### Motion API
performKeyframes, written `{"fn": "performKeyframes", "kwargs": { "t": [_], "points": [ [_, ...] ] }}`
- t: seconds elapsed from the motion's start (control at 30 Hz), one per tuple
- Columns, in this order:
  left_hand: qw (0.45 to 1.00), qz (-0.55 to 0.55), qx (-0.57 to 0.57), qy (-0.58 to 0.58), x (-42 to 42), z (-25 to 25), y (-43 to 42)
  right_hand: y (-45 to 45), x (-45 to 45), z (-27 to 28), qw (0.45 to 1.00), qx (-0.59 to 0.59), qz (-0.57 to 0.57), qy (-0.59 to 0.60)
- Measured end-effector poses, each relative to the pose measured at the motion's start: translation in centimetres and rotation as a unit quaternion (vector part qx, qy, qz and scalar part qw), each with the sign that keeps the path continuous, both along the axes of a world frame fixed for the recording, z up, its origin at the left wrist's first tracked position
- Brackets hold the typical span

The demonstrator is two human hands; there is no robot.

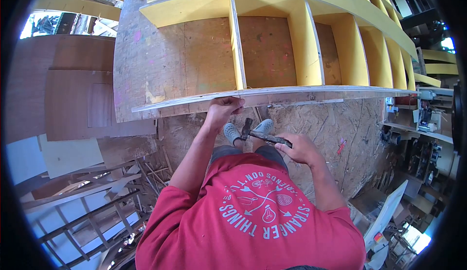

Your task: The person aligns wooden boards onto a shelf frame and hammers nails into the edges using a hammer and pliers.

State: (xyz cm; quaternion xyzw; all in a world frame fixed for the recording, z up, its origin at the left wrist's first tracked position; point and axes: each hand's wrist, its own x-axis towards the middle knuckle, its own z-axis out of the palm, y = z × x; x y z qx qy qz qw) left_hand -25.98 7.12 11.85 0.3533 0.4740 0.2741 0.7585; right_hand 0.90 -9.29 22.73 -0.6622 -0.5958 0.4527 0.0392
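Workshop floor (318, 124), littered with scraps. Left: brown panels (73, 104). Left hand (225, 111): fingers curled at the yellow compartmented frame's (311, 91) near edge; anything pinched, cannot tell. Right of it: hammer (265, 136), head leftward, handle clenched in right hand (299, 149). Far right: cluttered shelves (428, 124).

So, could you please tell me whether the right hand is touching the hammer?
Touching. The head view shows the right hand closed around the handle end of the hammer, away from its head.
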Motion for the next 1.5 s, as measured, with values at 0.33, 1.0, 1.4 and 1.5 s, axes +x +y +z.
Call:
{"fn": "performKeyframes", "kwargs": {
  "t": [0.33, 1.0, 1.4, 1.5],
  "points": [
    [0.996, 0.024, 0.04, 0.074, 0.7, -0.1, -0.4, 3.4, 1.1, 0.0, 0.992, 0.006, 0.128, 0.001],
    [0.997, 0.045, 0.052, 0.031, 1.2, 0.7, -0.1, 9.9, 1.8, 3.1, 0.987, 0.002, 0.16, -0.035],
    [0.905, -0.282, 0.205, 0.242, -2.5, 9.6, 1.9, 2.0, 5.5, 0.7, 0.974, -0.027, -0.129, 0.186],
    [0.902, -0.262, 0.26, 0.225, -3.0, 13.0, 2.6, -0.4, 5.0, -1.4, 0.91, 0.033, -0.273, 0.31]
  ]
}}
